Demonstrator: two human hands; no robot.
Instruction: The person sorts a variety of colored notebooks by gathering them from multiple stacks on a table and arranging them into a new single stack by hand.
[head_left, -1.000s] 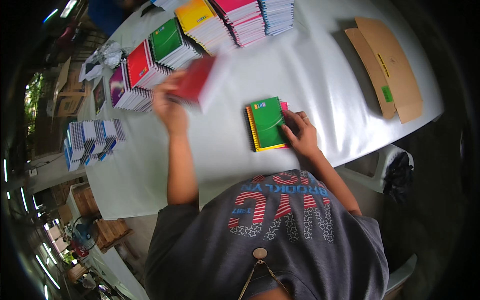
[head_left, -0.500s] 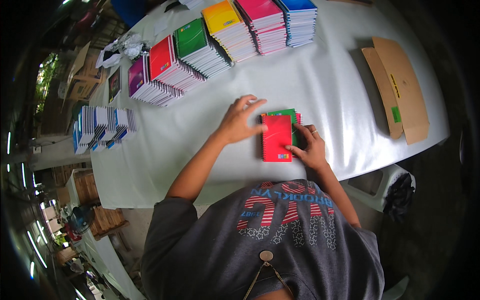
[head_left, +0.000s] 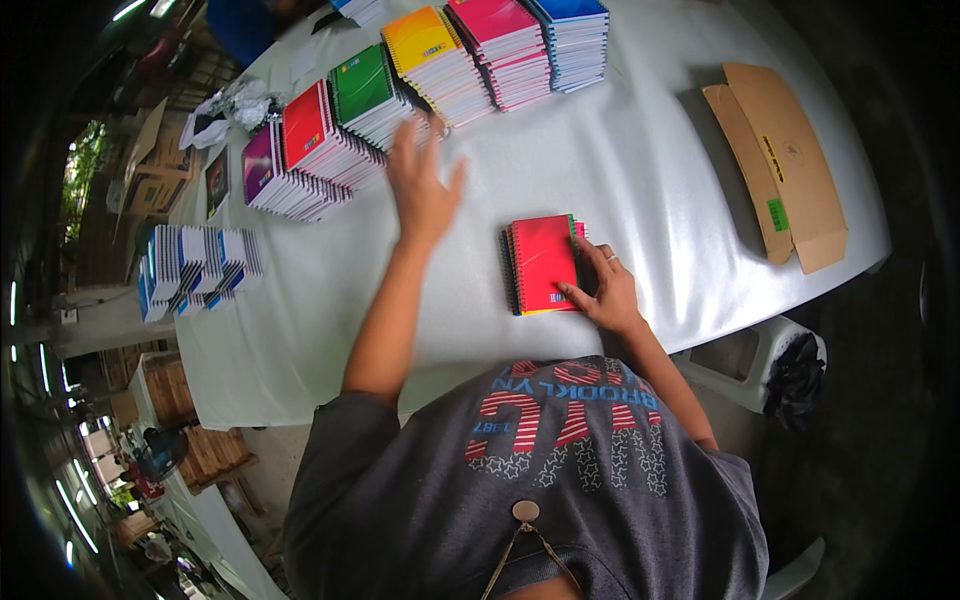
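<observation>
My left hand (head_left: pixel 422 190) is raised over the table with fingers spread and slightly blurred, nothing in it. Its fingertips are nearest the stack of green spiral notebooks (head_left: pixel 362 82) and the stack of red ones (head_left: pixel 308 125). In front of me lies a small pile of spiral notebooks, a red one (head_left: pixel 543 262) on top, with green and yellow edges showing beneath. My right hand (head_left: pixel 606 292) grips the pile's right side, thumb on the red cover and fingers along the edge. The pile's underside is hidden.
Purple (head_left: pixel 262 160), yellow (head_left: pixel 420 40), pink (head_left: pixel 492 20) and blue (head_left: pixel 567 12) notebook stacks line the far side. More notebooks (head_left: pixel 200 265) stand at the left. A flattened cardboard box (head_left: pixel 785 165) lies at the right. A white plastic stool (head_left: pixel 740 360) stands beside the table.
My left hand has moved away from the pile, up and left toward the far stacks. The red notebook now lies squarer on the pile, covering most of the green one. My right hand stays on it.
</observation>
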